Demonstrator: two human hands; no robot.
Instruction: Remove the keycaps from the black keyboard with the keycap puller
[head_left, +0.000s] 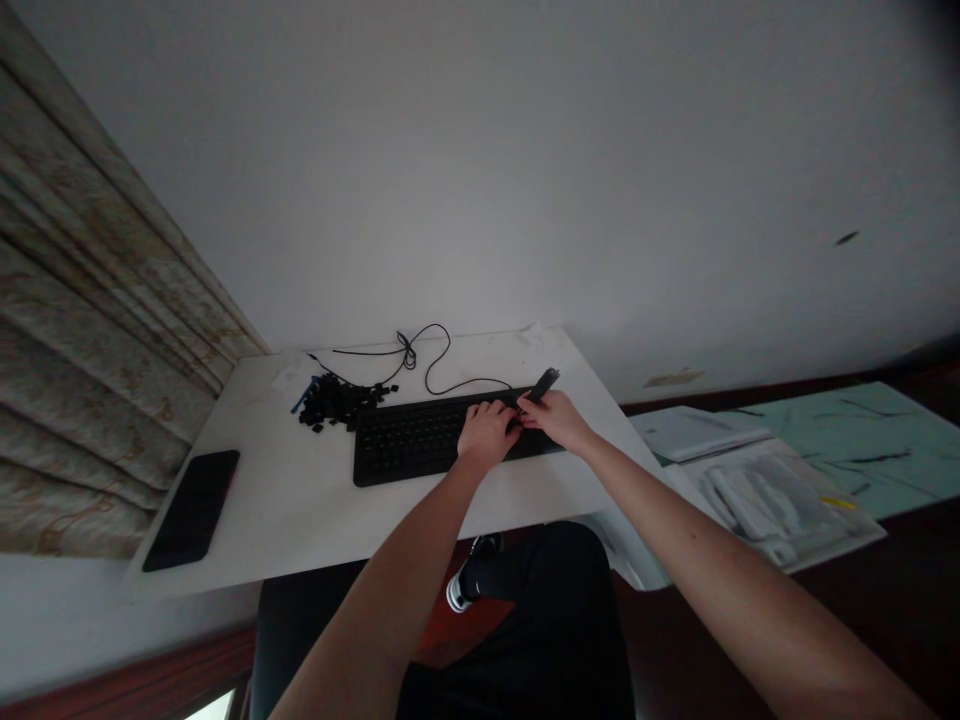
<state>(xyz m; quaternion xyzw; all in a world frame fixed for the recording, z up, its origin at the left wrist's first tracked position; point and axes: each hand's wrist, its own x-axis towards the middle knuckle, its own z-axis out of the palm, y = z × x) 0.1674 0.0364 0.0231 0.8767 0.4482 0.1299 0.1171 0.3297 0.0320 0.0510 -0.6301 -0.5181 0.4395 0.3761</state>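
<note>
With the left hand [484, 434], rests on the right part of a black keyboard [409, 437], palm down, with fingers loosely spread; cannot make out the underside of the thumb. With the right hand [553, 414], just beside the left and over the right end of the keyboard, pinches a dark stick [545, 382] between thumb and fingers, tilted with its rough end up toward the far right; cannot make out the lower tip.

Faces a pale wall [525, 180] across the far side, with a patterned curtain [75, 290] down the left. Sits at a white table [300, 525], in dark trousers [555, 640]. To the right, beyond the table and lower, a green marbled board [840, 437], with plastic-wrapped packets [757, 490] on its near left side. On the table, right of the middle and under both hands, the keyboard, lying lengthwise from left to right. At near left, close to the curtain, a black phone [193, 510], flat and well apart from the keyboard. By the keyboard's far left corner, a heap of small black keys [330, 400], with a blue strip [300, 399] at its left border. On the far side, a thin black cord [408, 352], partly bundled, running to the keyboard's far edge.
</note>
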